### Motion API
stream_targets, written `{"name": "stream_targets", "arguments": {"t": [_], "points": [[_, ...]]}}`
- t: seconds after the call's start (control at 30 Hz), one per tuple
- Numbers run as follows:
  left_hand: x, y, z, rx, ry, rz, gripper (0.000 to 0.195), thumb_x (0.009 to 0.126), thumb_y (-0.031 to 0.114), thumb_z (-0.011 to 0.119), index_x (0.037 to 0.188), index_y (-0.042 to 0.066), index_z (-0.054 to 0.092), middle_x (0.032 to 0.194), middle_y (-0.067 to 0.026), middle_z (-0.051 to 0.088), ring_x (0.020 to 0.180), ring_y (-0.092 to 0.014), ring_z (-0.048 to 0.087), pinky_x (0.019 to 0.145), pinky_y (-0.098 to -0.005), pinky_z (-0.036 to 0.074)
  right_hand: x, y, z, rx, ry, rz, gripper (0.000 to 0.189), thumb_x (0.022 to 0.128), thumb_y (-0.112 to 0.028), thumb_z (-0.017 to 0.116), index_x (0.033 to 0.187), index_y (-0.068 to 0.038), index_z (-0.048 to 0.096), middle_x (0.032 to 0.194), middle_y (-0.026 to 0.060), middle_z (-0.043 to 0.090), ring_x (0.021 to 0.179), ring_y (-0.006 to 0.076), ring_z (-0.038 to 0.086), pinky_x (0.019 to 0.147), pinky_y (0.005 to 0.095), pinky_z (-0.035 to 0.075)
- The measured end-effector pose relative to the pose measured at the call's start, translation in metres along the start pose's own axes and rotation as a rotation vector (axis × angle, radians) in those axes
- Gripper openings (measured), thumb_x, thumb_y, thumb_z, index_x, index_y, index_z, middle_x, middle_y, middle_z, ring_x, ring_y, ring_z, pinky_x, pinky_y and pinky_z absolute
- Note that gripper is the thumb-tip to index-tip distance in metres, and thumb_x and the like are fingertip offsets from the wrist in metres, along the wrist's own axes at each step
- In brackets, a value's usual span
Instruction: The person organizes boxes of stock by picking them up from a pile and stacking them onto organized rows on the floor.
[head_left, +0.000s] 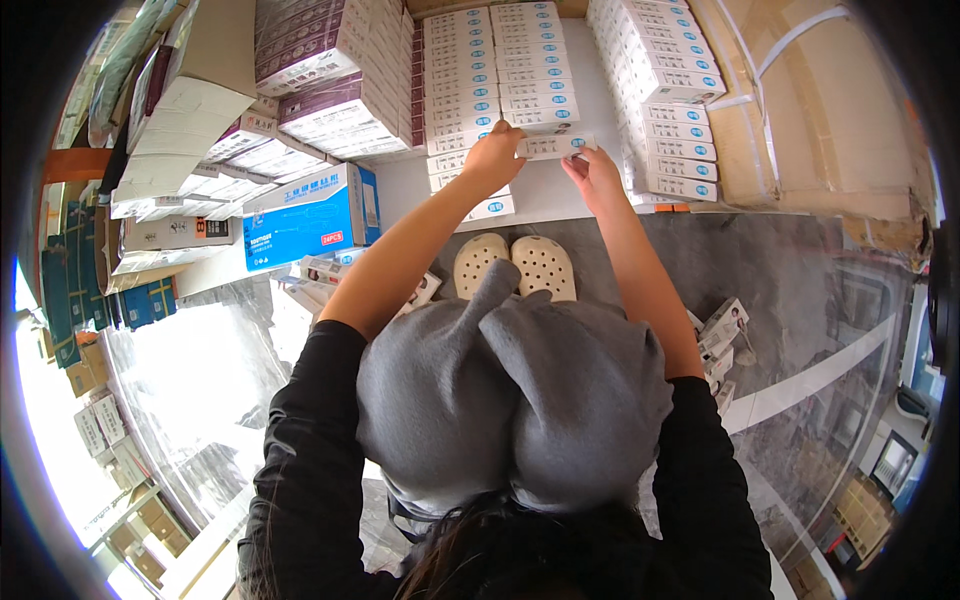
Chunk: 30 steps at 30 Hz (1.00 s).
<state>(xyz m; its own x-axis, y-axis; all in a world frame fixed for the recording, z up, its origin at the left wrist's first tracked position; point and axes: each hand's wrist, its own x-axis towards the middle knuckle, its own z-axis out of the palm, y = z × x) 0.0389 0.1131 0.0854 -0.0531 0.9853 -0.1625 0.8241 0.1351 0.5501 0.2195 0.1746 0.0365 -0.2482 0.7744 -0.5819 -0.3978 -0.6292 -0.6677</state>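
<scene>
A small white carton (547, 147) with a blue oval mark on its end is level between my two hands, at the front of a stacked column. My right hand (598, 178) pinches its right end between thumb and fingers. My left hand (493, 159) is curled at the carton's left end, its fingertips partly hidden. Behind the carton rises a column of like white cartons (534, 82). Another column (459, 75) stands to its left, and my left hand covers part of its front.
More white cartons (679, 142) are stacked at the right, beside a large brown cardboard box (832, 112). Purple-and-white boxes (341, 112) and a blue screwdriver box (304, 221) stand left on the white shelf (397, 191). Loose cartons (721, 334) lie on the floor near my beige clogs (544, 266).
</scene>
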Motion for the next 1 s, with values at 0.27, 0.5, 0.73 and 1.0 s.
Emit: {"name": "stream_targets", "arguments": {"t": [0.27, 0.5, 0.73, 1.0], "points": [[0.022, -0.009, 0.012, 0.087, 0.119, -0.111, 0.031, 0.074, 0.010, 0.069, 0.101, 0.006, 0.055, 0.112, -0.0168, 0.047, 0.089, -0.034, 0.061, 0.075, -0.0427, 0.052, 0.018, 0.006, 0.013, -0.061, -0.067, -0.007, 0.071, 0.083, 0.004, 0.052, 0.142, 0.000, 0.012, 0.103, 0.0142, 0.052, 0.090, 0.0227, 0.058, 0.088, 0.0356, 0.053], [0.028, -0.020, 0.020, 0.112, 0.122, -0.205, 0.039, 0.074, 0.008, 0.065, 0.107, 0.008, 0.045, 0.108, -0.0177, 0.047, 0.088, -0.036, 0.061, 0.072, -0.0436, 0.052, -0.006, 0.009, 0.018, 0.010, -0.106, -0.036, 0.081, 0.080, 0.005, 0.056, 0.143, 0.000, 0.005, 0.122, 0.0234, 0.044, 0.104, 0.0289, 0.056, 0.095, 0.0376, 0.048], [-0.008, 0.028, 0.007, 0.004, -0.066, 0.048, 0.044, 0.078, 0.016, 0.059, 0.120, 0.010, 0.045, 0.108, -0.0164, 0.053, 0.092, -0.032, 0.059, 0.081, -0.0404, 0.048, -0.081, 0.016, -0.046, -0.049, -0.220, -0.077, 0.064, 0.085, -0.007, 0.055, 0.139, 0.003, 0.021, 0.119, 0.0244, 0.054, 0.107, 0.0297, 0.057, 0.090, 0.0362, 0.048], [-0.014, 0.143, -0.068, 0.181, -0.834, 0.342, 0.051, 0.089, 0.036, 0.056, 0.134, 0.016, 0.041, 0.119, -0.0153, 0.053, 0.103, -0.026, 0.056, 0.087, -0.0388, 0.045, -0.180, 0.024, -0.162, -0.076, 0.277, -0.192, 0.043, 0.088, -0.007, 0.049, 0.128, 0.002, 0.040, 0.102, 0.0171, 0.064, 0.089, 0.0212, 0.063, 0.078, 0.0302, 0.050]]}}
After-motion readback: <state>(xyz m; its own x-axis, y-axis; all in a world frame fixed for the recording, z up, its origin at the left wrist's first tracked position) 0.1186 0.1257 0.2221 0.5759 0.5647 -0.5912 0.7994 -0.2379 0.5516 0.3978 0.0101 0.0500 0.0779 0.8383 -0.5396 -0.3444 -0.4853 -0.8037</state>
